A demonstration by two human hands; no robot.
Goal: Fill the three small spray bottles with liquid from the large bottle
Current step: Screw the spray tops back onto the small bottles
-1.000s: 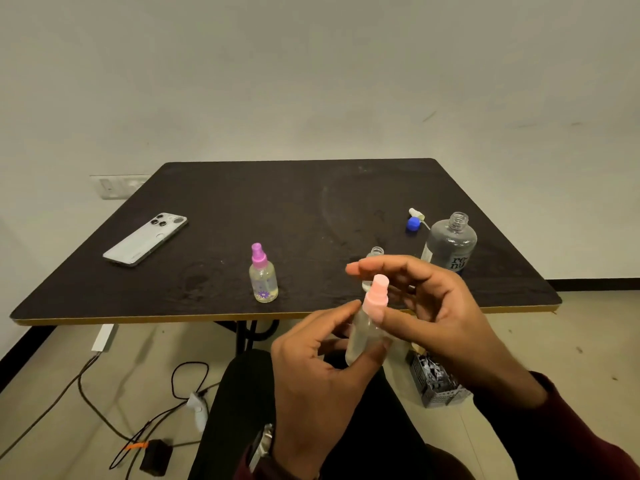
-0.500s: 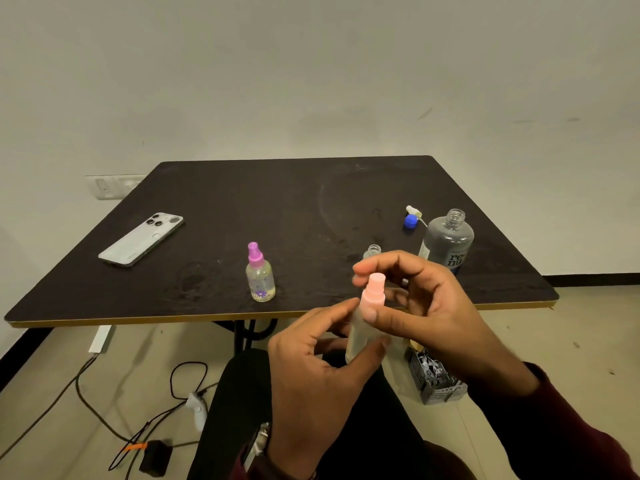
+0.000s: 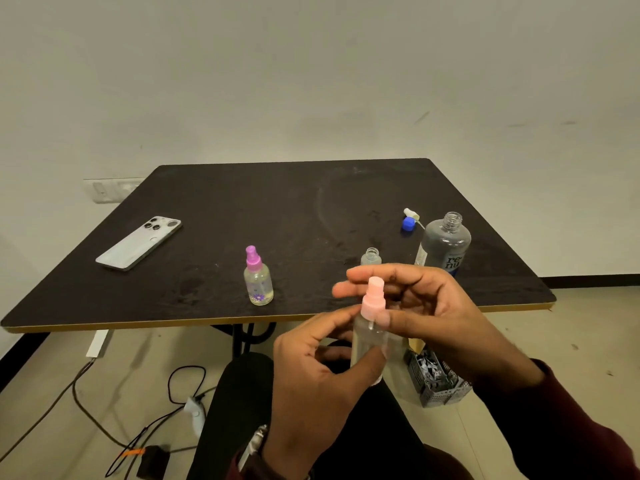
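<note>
I hold the small clear bottle (image 3: 369,348) in front of the tabletop (image 3: 311,202) edge, left hand (image 3: 311,375) gripping its body so my right hand (image 3: 426,306) fingers (image 3: 377,271) can pinch and seat the pink spray cap (image 3: 373,299); the large bottle (image 3: 445,245) stands uncapped behind.

On the table (image 3: 311,202), a phone (image 3: 138,243) lies far left, 1 capped bottle (image 3: 258,277) near the front middle, an uncapped bottle (image 3: 371,256) just left of the large bottle (image 3: 445,244), and a cap (image 3: 408,224) behind them.
</note>
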